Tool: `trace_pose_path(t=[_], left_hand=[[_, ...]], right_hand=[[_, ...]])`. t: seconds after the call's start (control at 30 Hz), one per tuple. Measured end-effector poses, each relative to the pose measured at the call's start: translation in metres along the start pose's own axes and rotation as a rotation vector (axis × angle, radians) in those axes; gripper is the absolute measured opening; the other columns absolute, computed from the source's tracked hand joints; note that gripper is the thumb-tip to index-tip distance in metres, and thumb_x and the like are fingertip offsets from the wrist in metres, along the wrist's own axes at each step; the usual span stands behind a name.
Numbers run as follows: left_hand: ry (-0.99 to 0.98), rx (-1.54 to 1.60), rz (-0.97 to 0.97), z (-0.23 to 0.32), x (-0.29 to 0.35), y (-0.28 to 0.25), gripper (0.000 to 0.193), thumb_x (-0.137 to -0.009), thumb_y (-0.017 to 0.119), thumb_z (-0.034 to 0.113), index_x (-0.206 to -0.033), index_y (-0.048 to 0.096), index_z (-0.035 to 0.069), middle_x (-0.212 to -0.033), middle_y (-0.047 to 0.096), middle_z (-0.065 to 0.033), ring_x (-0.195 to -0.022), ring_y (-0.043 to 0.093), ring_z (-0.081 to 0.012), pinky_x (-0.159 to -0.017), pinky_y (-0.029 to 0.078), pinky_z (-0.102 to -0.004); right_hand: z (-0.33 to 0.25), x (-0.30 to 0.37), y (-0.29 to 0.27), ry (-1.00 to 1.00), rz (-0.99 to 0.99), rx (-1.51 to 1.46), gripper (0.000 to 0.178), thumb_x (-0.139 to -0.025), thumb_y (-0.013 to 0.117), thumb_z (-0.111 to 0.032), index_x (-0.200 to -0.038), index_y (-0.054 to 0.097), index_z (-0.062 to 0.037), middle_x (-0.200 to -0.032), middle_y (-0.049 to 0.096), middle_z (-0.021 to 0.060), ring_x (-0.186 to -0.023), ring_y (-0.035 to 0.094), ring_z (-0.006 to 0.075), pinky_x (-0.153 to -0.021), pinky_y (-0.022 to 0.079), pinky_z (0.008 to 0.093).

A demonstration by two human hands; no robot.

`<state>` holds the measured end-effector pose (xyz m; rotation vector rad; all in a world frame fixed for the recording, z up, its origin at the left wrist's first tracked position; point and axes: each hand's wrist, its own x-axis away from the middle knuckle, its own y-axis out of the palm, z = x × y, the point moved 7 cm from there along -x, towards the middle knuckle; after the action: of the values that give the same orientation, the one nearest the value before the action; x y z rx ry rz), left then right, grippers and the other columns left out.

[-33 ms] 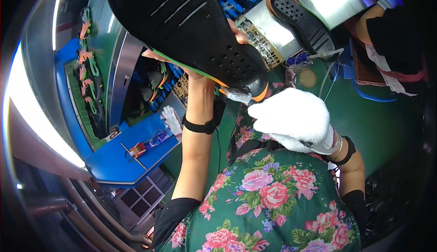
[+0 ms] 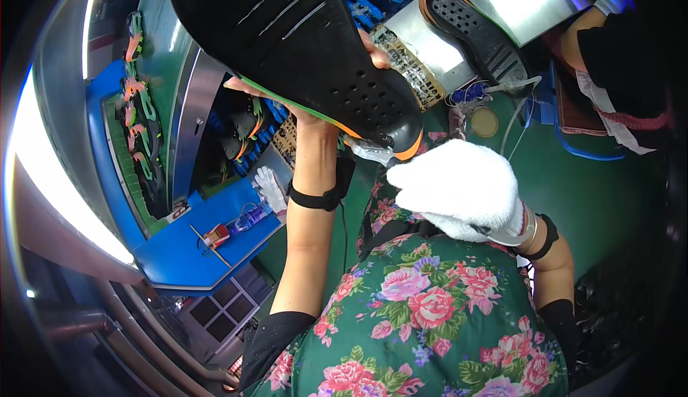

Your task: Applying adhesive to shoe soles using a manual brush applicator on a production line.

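Observation:
A black shoe sole (image 2: 287,46) with small holes, three slits and an orange-green rim fills the upper middle, tilted in the air. My bare left hand (image 2: 315,114) grips it from beneath; the thumb and fingers show at its two edges. My right hand (image 2: 459,193), in a white knit glove, is closed close to the sole's narrow end. A greyish, shiny piece (image 2: 367,151) lies between the glove and the sole's edge; its kind cannot be made out. The right fingertips are hidden behind the glove's own bulk.
A second sole (image 2: 476,31) lies on a metal surface at the upper right, near a thin hose (image 2: 512,128). On the left stand a blue table (image 2: 179,254) with a white glove (image 2: 269,189) and a bottle (image 2: 251,218). Another person's arm (image 2: 580,31) shows at the right.
My gloved right hand has shifted very slightly to the left. The sole and my left hand look almost unmoved.

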<state>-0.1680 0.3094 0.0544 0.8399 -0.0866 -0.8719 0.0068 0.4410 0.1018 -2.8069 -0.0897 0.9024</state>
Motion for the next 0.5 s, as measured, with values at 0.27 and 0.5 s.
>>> trace_pose_path(t=[0.27,0.5], left_hand=[[-0.058,0.067,0.035,-0.003,0.008,-0.019,0.14,-0.056,0.045,0.109,-0.126,0.056,-0.011,-0.116,0.064,-0.0237,-0.111,0.065,-0.0394,-0.1,0.054,-0.0491],[-0.101,0.123,0.038,-0.018,-0.007,-0.019,0.141,-0.057,0.044,0.109,-0.128,0.056,-0.012,-0.117,0.063,-0.0237,-0.112,0.064,-0.0404,-0.102,0.053,-0.0511]], right_hand=[[0.008,-0.002,-0.004,0.085,0.072,0.012,0.028,-0.085,0.08,-0.009,-0.112,0.081,-0.0164,-0.115,0.08,0.003,-0.102,0.075,0.0232,-0.089,0.058,0.0379],[0.006,-0.003,-0.01,0.06,0.045,0.006,0.028,-0.082,0.081,-0.009,-0.11,0.08,-0.0157,-0.113,0.079,0.0046,-0.098,0.075,0.0255,-0.085,0.059,0.0369]])
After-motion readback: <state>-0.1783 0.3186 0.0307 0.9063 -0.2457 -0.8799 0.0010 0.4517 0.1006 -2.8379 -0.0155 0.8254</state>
